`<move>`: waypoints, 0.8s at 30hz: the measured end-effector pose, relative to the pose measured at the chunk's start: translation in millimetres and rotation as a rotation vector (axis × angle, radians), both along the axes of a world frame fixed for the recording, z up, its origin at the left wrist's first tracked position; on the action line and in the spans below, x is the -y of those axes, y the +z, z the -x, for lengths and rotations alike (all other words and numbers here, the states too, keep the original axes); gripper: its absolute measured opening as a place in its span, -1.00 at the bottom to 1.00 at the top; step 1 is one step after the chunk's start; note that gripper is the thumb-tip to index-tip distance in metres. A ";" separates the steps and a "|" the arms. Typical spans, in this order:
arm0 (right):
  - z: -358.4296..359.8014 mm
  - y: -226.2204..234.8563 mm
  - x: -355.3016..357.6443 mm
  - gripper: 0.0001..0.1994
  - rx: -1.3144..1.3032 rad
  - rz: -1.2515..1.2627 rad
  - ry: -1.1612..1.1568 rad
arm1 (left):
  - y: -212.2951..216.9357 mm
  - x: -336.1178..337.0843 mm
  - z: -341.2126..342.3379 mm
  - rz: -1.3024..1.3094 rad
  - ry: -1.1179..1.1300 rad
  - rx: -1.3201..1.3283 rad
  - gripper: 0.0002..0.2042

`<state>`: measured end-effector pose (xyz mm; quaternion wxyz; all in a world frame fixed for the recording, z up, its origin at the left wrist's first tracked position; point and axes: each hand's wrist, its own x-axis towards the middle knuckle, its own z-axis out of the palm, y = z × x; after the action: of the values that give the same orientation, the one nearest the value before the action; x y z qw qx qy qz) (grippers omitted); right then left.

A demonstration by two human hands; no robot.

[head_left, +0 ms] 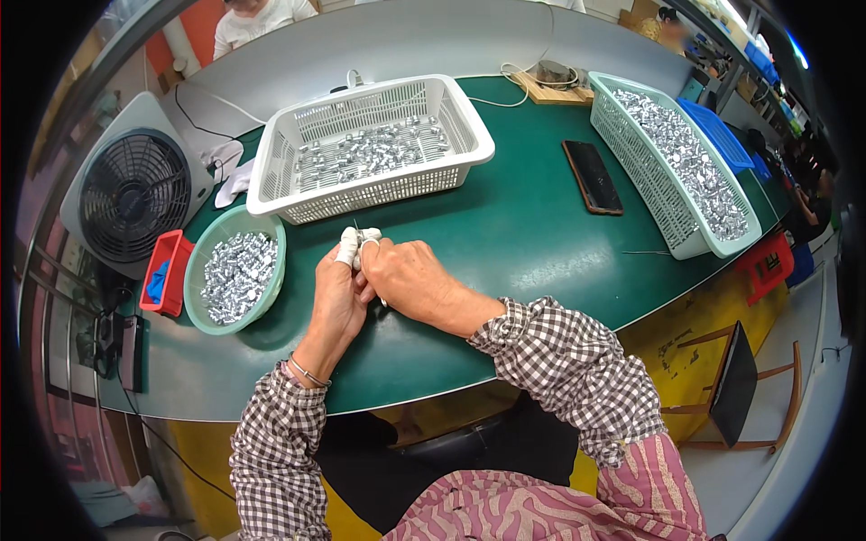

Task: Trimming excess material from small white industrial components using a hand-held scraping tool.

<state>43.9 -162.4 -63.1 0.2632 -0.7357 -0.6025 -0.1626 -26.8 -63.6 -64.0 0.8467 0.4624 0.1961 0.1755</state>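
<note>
Just in front of the white basket (370, 149), toward me, I have both hands pressed together over the green worktop (505, 234). My left hand (340, 293) is curled, its thumb and forefinger in white finger cots, pinching a small part (359, 243) at the fingertips; the part is mostly hidden, so I cannot tell its shape. My right hand (410, 279) is closed too, its fingertips meeting the left ones on the same part, and a thin wire or pin sticks up just above them toward the white basket.

That basket holds a shallow layer of small silvery metal pieces. Left of it and nearer to me sits a round green bowl (234, 270) heaped with the same pieces, touching a small red tray (167, 270) on its far side from the basket. Beyond that tray stands a grey fan (135, 194). Right of the white basket lies a dark phone (593, 177) flat on the worktop, and further right a long pale-green basket (677, 167) is filled with silvery pieces.
</note>
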 end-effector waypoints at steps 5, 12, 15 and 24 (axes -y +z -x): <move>-4.3 3.1 1.2 -0.85 -0.076 -0.069 0.044 | 1.1 -5.7 -1.3 -0.007 0.016 0.078 -0.65; -13.0 3.1 -0.5 -0.85 -0.102 -0.078 0.070 | 5.8 -1.0 -0.1 0.089 -0.053 0.083 -0.67; -16.0 2.6 -0.1 -0.83 -0.110 -0.125 0.110 | 5.6 -2.2 0.1 0.111 -0.064 0.105 -0.67; -5.1 8.7 5.4 -0.86 -0.189 -0.146 0.144 | -3.8 -16.1 2.9 0.123 -0.126 0.205 -0.67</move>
<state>49.0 -167.8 -54.4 0.3827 -0.6814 -0.6129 -0.1165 -29.7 -47.5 -67.8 0.8984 0.4006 0.0892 0.1559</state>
